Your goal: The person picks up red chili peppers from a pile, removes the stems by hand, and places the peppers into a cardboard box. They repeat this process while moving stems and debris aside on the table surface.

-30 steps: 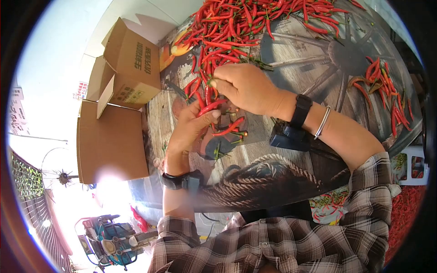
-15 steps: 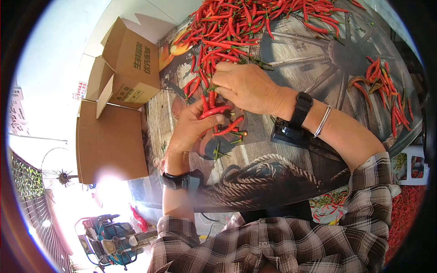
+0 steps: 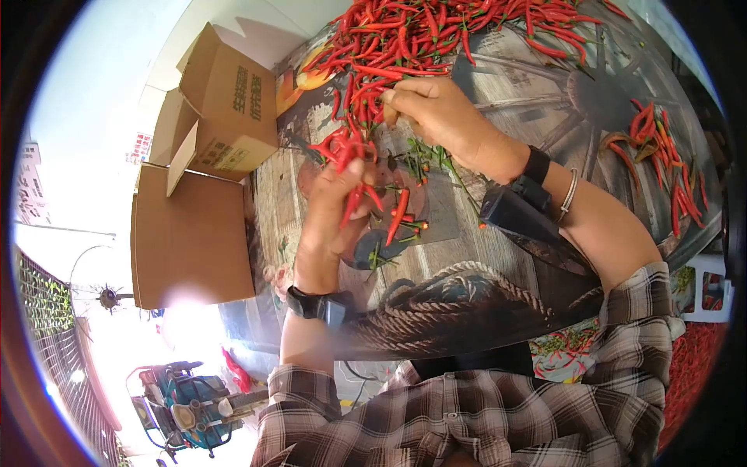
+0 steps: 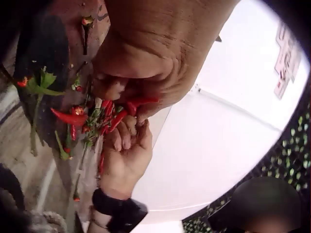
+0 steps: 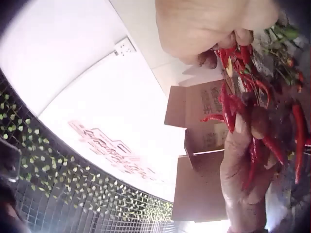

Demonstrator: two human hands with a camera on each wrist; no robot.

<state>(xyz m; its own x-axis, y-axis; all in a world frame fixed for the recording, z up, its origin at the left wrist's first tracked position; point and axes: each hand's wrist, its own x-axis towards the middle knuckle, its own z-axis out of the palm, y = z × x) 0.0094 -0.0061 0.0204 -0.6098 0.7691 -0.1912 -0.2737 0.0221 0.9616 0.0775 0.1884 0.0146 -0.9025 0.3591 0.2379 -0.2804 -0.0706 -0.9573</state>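
My left hand (image 3: 331, 198) holds a small bunch of red chilies (image 3: 348, 148), pinned under the thumb, with tips poking out between the fingers. In the right wrist view the held chilies (image 5: 228, 107) stick out on both sides of the fingers. Farther forward, my right hand (image 3: 447, 117) is bent over the near end of the chili pile (image 3: 412, 31), thumb and forefinger at the peppers. Its fingers (image 5: 243, 38) are curled in the right wrist view, and I cannot tell whether they pinch a chili. Green stems (image 3: 420, 159) and a loose red chili (image 3: 399, 215) lie between the hands.
An open cardboard box (image 3: 233, 109) stands at the table's left, its flap (image 3: 191, 249) hanging toward me. A smaller group of chilies (image 3: 669, 163) lies at the right. The patterned tablecloth (image 3: 513, 101) shows between the two piles. A white stool (image 3: 708, 288) stands beyond the right edge.
My right hand has left the bunch in my left hand and moved forward to the pile. The left hand has turned and shifted slightly. More green stems show on the table.
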